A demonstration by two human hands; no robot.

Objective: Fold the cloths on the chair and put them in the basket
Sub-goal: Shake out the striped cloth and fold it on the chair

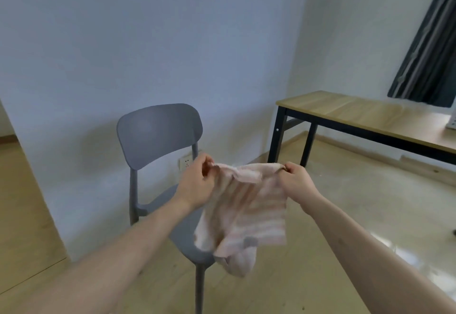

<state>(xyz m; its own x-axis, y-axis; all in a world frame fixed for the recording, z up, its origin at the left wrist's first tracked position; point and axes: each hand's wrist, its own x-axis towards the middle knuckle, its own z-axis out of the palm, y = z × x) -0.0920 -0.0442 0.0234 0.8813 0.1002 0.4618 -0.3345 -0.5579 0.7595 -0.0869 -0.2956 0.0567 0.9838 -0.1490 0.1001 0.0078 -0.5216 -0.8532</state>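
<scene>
A pale pink striped cloth hangs in the air in front of a grey plastic chair. My left hand pinches its upper left corner. My right hand pinches the upper right corner. The top edge is stretched between both hands, with a small flap folded over near the left. The lower part of the cloth droops crumpled over the chair's seat, which it mostly hides. A sliver of a white perforated basket shows at the right edge on the table.
A wooden table with black legs stands to the right by a dark curtain. A wall socket sits behind the chair. Pale floor spreads in front and to the right.
</scene>
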